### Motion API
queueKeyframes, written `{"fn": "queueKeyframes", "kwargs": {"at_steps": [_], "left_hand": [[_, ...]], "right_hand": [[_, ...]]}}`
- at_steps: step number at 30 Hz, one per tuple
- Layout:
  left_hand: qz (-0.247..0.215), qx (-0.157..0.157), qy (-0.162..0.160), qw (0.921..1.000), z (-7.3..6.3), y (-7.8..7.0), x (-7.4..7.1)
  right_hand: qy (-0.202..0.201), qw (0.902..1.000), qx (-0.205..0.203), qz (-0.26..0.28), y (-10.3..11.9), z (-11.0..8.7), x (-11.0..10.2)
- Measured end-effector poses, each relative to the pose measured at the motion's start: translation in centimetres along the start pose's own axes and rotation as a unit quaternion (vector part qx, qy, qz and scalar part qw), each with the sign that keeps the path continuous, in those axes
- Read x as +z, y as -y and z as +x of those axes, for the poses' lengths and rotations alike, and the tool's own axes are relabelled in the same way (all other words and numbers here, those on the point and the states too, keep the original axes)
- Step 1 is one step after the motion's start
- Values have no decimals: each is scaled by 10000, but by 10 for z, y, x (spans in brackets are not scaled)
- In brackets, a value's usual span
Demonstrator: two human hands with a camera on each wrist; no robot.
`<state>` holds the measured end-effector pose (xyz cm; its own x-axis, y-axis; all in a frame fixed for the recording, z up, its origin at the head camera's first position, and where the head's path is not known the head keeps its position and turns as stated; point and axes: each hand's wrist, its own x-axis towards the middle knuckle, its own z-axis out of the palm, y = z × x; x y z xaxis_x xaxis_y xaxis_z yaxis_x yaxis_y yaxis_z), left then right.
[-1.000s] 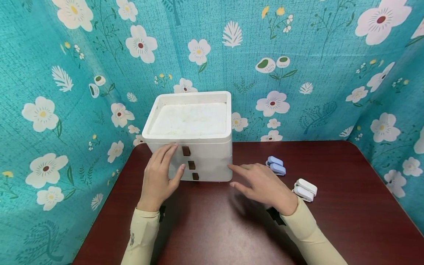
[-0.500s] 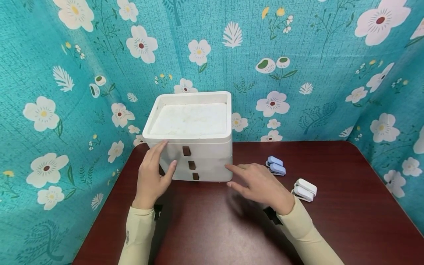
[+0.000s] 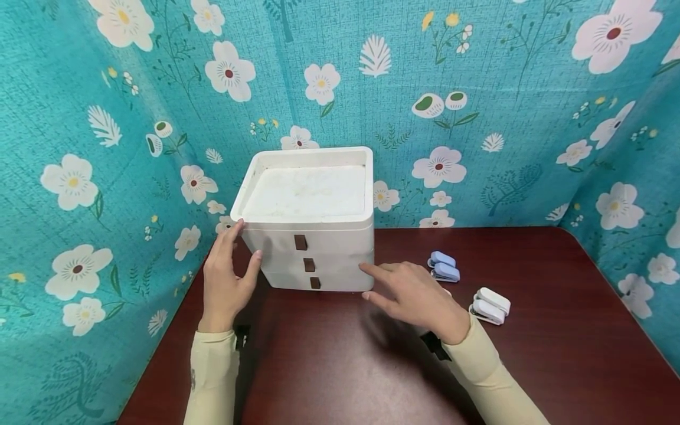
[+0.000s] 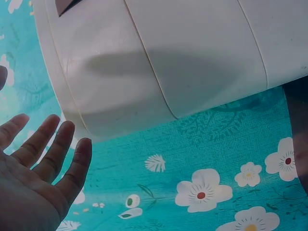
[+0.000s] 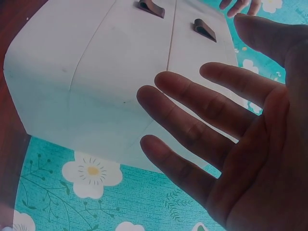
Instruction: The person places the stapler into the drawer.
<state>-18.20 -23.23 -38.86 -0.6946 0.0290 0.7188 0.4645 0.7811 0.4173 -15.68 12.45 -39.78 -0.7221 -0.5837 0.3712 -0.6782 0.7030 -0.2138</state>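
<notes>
A white drawer box [image 3: 340, 242] with three stacked drawers and small brown pull tabs [image 3: 300, 242] stands at the back of the table. Its top is a shallow tray with a raised rim [image 3: 303, 219]. My left hand [image 3: 225, 286] is beside the box's front left corner, fingers spread and extended, holding nothing. In the left wrist view those fingers [image 4: 62, 144] come close to the box's edge; whether they touch it I cannot tell. In front of the box's right side is my right hand [image 3: 417, 298], fingers spread, palm empty in the right wrist view.
Right of the box lie a pair of light blue staplers [image 3: 444, 267] and a pair of white staplers [image 3: 490, 305], both small. The dark red table [image 3: 329, 354] is bounded by a teal floral cloth [image 3: 404, 106] behind and at both sides.
My left hand has moved left across the box's front to its left corner. The right hand has shifted very slightly left. The box and the small items stay put.
</notes>
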Motion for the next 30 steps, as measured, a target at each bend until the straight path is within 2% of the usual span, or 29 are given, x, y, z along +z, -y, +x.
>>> {"fn": "queueKeyframes", "kwargs": {"at_steps": [7, 20, 27, 30], "left_hand": [[-322, -179, -196, 9991, 2, 10, -1], [-704, -666, -236, 9950, 14, 27, -1], [-1165, -1234, -369, 9848, 21, 36, 1], [-1306, -1363, -376, 9813, 22, 40, 3]], "right_hand": [[3, 10000, -44, 58, 1, 2, 3], [-168, 9997, -109, 148, 5, 10, 6], [-243, 9988, -194, 374, 7, 18, 9], [-216, 9985, -202, 465, 7, 21, 12]]}}
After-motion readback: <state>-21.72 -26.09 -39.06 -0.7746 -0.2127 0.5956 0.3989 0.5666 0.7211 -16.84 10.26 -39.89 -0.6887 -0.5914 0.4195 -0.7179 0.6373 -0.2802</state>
